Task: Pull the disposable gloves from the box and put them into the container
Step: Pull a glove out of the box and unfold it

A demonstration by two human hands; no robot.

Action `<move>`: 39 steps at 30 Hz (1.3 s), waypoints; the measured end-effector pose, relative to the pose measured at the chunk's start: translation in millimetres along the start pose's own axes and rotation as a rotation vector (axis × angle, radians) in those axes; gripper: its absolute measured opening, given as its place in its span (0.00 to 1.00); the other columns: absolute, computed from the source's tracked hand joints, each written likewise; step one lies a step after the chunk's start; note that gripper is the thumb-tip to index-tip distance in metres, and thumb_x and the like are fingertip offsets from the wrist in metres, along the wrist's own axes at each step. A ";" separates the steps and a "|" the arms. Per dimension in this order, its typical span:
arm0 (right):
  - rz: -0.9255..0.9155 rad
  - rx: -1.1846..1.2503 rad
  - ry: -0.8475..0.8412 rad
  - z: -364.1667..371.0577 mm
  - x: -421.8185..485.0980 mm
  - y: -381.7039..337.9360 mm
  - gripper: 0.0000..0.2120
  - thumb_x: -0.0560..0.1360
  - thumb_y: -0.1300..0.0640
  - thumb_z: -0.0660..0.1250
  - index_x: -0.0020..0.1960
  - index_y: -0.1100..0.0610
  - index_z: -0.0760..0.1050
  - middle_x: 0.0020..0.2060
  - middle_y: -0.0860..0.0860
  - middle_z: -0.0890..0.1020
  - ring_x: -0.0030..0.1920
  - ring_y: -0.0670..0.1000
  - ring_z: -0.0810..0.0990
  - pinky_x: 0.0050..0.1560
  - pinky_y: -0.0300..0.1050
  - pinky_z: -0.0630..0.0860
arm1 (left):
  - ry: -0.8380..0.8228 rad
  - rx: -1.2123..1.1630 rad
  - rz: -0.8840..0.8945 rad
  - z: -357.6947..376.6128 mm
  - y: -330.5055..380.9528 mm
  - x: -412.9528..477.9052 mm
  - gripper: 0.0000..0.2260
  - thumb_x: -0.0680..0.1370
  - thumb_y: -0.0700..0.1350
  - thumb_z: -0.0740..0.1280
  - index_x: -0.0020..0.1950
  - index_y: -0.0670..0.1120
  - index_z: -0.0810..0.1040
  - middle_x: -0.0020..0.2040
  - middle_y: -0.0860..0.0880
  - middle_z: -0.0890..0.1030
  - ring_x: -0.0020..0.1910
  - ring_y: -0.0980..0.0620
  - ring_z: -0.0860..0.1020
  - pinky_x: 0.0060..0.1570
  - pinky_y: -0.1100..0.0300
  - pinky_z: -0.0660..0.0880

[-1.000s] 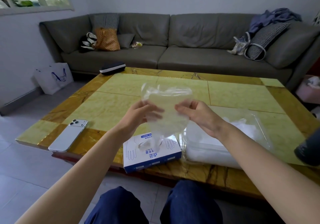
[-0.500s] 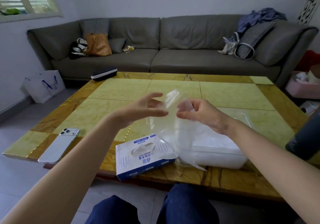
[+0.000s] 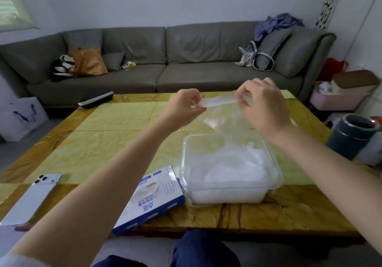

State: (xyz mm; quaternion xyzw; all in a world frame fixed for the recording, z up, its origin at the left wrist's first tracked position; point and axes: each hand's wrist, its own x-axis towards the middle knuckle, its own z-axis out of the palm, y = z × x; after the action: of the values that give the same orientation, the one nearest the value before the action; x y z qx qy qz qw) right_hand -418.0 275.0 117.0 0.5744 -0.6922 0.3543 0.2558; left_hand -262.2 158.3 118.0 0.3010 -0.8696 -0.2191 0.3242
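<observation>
The left hand and right hand each pinch one end of the glove, which is stretched sideways, and the container lies just below them in the frame.

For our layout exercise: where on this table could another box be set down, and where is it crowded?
Free: the green middle between phone and container, back to the black case. Crowded: the near edge, where the glove box sits beside the container.

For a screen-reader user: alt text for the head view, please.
The left hand and right hand pinch a clear glove stretched between them above the glove-filled container. The glove box and a phone lie left of it.
</observation>
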 end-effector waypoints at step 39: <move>0.134 -0.068 -1.317 94.1 -92.8 46.4 0.19 0.73 0.54 0.70 0.63 0.50 0.72 0.64 0.49 0.71 0.60 0.52 0.73 0.59 0.47 0.72 | -1.068 0.642 -0.109 128.5 -62.2 -54.2 0.27 0.77 0.39 0.63 0.74 0.49 0.59 0.68 0.44 0.66 0.65 0.43 0.69 0.63 0.47 0.69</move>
State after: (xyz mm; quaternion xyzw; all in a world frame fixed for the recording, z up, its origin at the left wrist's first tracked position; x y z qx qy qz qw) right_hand -438.8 262.3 -20.9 0.6181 -0.7490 -0.0778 -0.2256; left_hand -294.9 173.3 -30.4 0.2763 -0.9175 -0.0835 -0.2737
